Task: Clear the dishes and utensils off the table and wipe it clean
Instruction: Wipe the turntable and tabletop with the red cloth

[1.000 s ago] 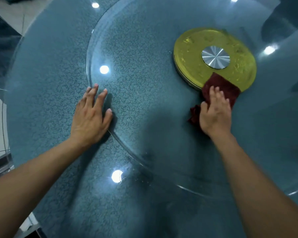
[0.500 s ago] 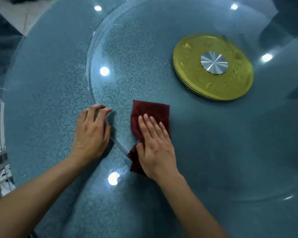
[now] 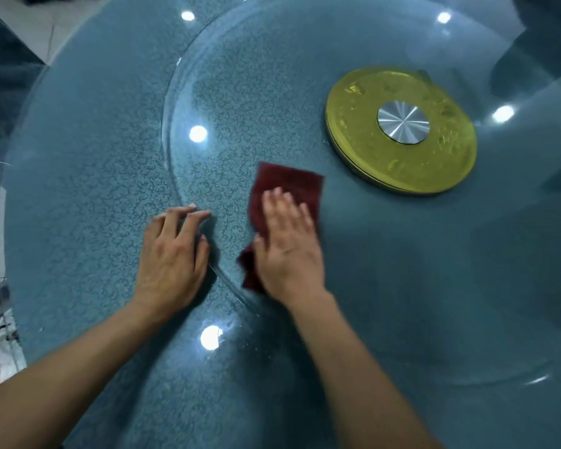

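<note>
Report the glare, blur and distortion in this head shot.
Head view: round ceiling-light glare spots dot the glass table, one near the left hand; the right hand and the red cloth are slightly motion-blurred; the wide-angle lens bows the table's rim; the gold disc is fairly sharp.

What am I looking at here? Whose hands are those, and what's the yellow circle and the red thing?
The camera sits on a person's head, looking down, so you see their own two arms. The table is round and blue, with a glass turntable on top. The yellow disc is the turntable's middle, with a silver cap. The red thing is a cloth. The right hand presses flat on it to wipe. The left hand rests at the turntable's edge.
</note>
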A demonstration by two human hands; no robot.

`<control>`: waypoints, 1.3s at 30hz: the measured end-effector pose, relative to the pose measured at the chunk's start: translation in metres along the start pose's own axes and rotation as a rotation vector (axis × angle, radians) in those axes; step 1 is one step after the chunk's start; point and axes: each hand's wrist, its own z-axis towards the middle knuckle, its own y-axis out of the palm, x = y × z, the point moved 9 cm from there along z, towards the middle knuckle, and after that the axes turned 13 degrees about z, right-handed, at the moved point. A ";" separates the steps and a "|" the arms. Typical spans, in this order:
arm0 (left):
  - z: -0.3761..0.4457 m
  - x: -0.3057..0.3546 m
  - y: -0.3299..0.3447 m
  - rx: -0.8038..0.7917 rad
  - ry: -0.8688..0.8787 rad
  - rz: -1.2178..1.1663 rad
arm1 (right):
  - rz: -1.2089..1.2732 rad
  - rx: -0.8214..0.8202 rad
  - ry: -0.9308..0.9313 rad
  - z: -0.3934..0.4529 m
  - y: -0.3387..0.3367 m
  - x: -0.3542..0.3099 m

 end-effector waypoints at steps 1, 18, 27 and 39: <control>0.001 -0.001 -0.003 0.009 -0.007 -0.009 | 0.009 -0.041 -0.077 -0.009 0.012 -0.024; 0.008 -0.008 0.017 -0.103 -0.047 0.043 | -0.040 0.130 0.228 0.040 -0.055 0.091; -0.011 0.012 -0.005 -0.032 0.032 0.012 | -0.030 0.076 0.029 0.004 -0.047 0.078; 0.009 -0.023 0.013 -0.132 -0.036 0.008 | -0.034 0.040 0.081 0.030 -0.027 0.043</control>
